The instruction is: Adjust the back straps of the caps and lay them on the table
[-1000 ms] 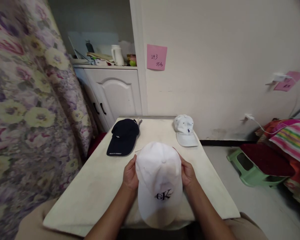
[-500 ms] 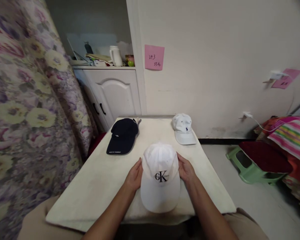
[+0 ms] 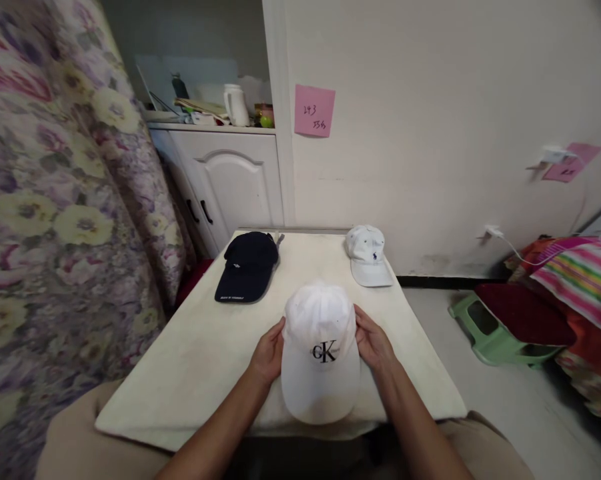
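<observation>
A white baseball cap with dark "CK"-style letters on its front is gripped from both sides, brim toward me, at the near part of the table. My left hand is closed on its left side, and my right hand on its right; the fingertips are partly hidden by the cap. Farther back on the left lies a dark navy baseball cap with small light lettering on the brim. At the back right rests a smaller, pale baseball cap with a small dark emblem.
The caps share a cream-covered table. Behind it are a white cabinet and a wall. A floral curtain hangs at left. On the right floor stands a green stool with a dark red top, beside striped cloth.
The view has shifted slightly. Both hands keep hold of the white cap, which stays in nearly the same place; the other two caps have not moved on the table.
</observation>
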A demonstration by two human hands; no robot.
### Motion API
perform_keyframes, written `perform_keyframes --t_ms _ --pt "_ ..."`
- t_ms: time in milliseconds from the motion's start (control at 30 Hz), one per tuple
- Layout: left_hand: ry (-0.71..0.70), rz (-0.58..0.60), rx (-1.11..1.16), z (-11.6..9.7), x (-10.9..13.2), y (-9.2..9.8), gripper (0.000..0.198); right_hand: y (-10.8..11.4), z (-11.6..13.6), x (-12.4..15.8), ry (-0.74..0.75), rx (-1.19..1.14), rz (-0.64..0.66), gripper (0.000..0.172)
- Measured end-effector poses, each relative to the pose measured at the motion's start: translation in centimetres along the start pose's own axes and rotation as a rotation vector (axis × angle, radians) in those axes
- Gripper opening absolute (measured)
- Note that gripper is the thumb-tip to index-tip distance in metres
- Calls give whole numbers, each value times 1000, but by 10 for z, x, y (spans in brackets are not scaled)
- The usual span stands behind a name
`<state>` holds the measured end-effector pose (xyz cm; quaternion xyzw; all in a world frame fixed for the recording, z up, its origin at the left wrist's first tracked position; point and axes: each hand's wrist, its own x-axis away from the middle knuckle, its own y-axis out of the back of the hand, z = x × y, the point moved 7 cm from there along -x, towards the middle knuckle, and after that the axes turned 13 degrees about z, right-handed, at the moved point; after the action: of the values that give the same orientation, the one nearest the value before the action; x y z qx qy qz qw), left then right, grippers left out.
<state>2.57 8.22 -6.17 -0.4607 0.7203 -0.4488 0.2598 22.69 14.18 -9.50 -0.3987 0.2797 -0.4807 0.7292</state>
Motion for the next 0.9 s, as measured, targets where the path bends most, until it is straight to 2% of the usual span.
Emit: perform_keyframes --t_ms 167,333,433,667,767,900 --pt "19 0 20 1 2 3 32 -18 -7 12 -86 -15 53 20" --pt "40 -9 37 4 1 -2 39 -31 -13 30 -178 -14 89 14" --pt "46 -20 68 3 -2 -10 44 -37 -16 38 -203 -18 117 20" --pt "-25 -34 164 -14 -6 -36 54 -72 -33 50 -225 2 321 41" --pt "-96 -49 120 -29 1 -46 47 -83 -35 51 -215 16 362 44" --pt "-266 -21 -1 -53 24 -60 32 -94 -26 52 -164 23 402 48"
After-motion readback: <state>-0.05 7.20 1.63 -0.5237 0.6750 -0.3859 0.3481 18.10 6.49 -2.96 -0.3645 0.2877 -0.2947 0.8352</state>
